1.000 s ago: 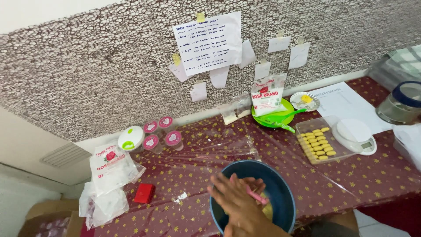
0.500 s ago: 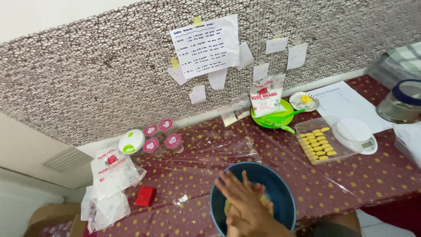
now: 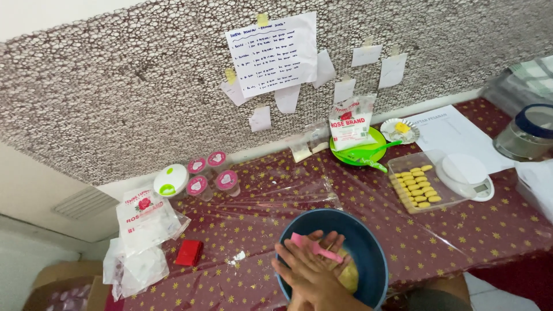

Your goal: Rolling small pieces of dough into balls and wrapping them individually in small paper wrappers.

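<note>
Both my hands are stacked palm to palm over a dark blue bowl (image 3: 377, 259) at the table's front edge. My right hand (image 3: 322, 273) lies on top with its fingers spread. Only the fingers of my left hand (image 3: 286, 259) show beneath it. Whatever sits between the palms is hidden. A pink spatula (image 3: 314, 246) lies in the bowl just beyond my fingertips. Yellow dough (image 3: 349, 277) shows in the bowl to the right of my hands.
A clear tray of small yellow cookies (image 3: 416, 187) and a white scale (image 3: 465, 175) stand at right. A green plate (image 3: 363, 152) with a flour bag (image 3: 348, 122) stands by the wall. Pink-lidded cups (image 3: 210, 173), more flour bags (image 3: 144, 222) and a red box (image 3: 189, 252) are at left.
My hands have shifted slightly inside the bowl and the fingers have turned. The pink spatula, hidden half a second ago, shows again beyond my fingertips.
</note>
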